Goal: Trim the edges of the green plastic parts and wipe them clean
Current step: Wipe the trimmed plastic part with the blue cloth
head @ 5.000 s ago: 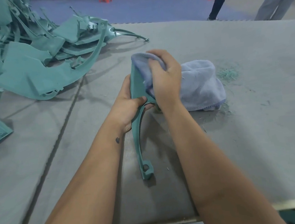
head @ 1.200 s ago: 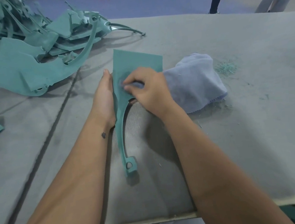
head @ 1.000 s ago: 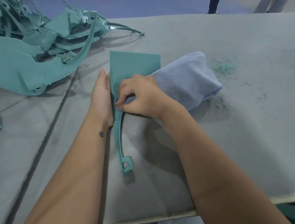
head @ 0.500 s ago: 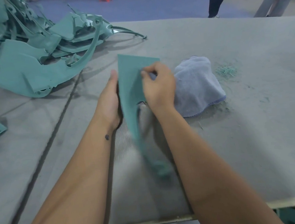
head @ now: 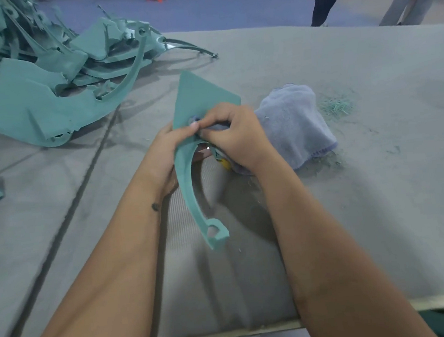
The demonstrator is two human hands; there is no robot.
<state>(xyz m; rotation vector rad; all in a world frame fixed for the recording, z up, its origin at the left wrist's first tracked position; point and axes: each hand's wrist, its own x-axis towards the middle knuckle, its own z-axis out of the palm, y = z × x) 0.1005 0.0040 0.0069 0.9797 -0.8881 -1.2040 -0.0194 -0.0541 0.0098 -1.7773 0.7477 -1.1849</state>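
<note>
Fingers (head: 185, 130) of the left hand (head: 164, 149) grip the green part (head: 196, 103) at centre frame, tilted above the desk (head: 380, 208). Beside it, the right hand (head: 235, 136) pinches the blue cloth (head: 291, 119) against the part. More green parts (head: 46, 76) heap upper left.

green plastic part (head: 189, 176): matt, finely textured plastic | cloth (head: 291, 119): soft, fuzzy grey-blue terry fabric | table (head: 380, 208): covered in dull grey felt-like matting, ribbed where worn | heap of parts (head: 33, 85): same matt green plastic | shavings (head: 337, 105): thin green plastic curls
</note>
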